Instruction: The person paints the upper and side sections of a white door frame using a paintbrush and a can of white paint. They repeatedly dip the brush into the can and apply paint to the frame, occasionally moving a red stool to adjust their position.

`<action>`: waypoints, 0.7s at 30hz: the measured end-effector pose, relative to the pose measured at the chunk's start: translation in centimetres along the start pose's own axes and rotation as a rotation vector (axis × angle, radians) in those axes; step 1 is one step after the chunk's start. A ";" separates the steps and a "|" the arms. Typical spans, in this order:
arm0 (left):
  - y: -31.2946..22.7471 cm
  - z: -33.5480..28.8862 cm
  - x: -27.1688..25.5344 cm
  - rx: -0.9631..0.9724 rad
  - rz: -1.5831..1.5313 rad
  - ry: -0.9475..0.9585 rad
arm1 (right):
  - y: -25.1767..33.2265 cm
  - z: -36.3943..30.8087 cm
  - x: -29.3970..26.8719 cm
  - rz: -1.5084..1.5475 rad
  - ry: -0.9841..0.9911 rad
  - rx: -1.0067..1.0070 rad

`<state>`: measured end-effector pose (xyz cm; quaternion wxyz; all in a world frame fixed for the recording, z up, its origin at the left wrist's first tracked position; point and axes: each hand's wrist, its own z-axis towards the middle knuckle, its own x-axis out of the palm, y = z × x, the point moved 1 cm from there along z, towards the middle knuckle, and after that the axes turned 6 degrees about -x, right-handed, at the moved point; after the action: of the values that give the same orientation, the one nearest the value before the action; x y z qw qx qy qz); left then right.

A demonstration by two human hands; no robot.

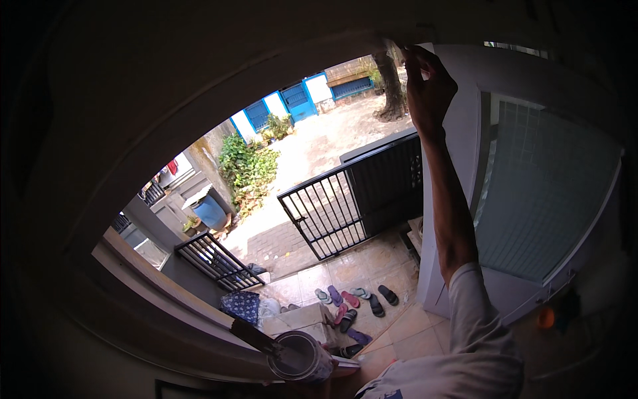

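Observation:
My right arm, in a grey sleeve, reaches high up the right side. At its end my right hand (430, 83) is closed with bent fingers by the dark upper edge of the doorway (319, 56). What the fingers pinch is lost in shadow there. Low in the middle is an open paint can (299, 356) with greyish contents and a pale rim. A dark flat piece (256, 336) meets the can's left rim; I cannot tell its kind. Only a sliver of my left hand (326, 347) shows, at the can's right side, seeming to grip it; the rest is hidden.
Several sandals and slippers (377, 306) lie on the tiled floor beside a step (299, 319). A black barred gate (325, 216) stands beyond, with a sunlit yard behind it. A white door with a glass panel (541, 189) is at the right.

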<state>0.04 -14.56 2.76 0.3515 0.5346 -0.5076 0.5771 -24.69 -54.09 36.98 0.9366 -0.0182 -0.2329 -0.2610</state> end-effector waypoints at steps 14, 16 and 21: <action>0.9 -0.2 -0.1 -0.030 0.006 0.016 | 2.6 0.3 -1.9 0.384 0.154 0.203; 0.6 -0.6 -0.2 -0.016 0.017 0.009 | 0.8 1.2 -2.4 0.782 0.084 0.445; 1.2 -0.5 0.0 -0.038 0.004 0.031 | -9.0 2.3 -1.2 0.843 -0.004 0.658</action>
<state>-1.17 -14.39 2.55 0.3682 0.5176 -0.5143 0.5762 -31.08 -60.95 37.65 0.9161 0.1840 -0.2765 0.2247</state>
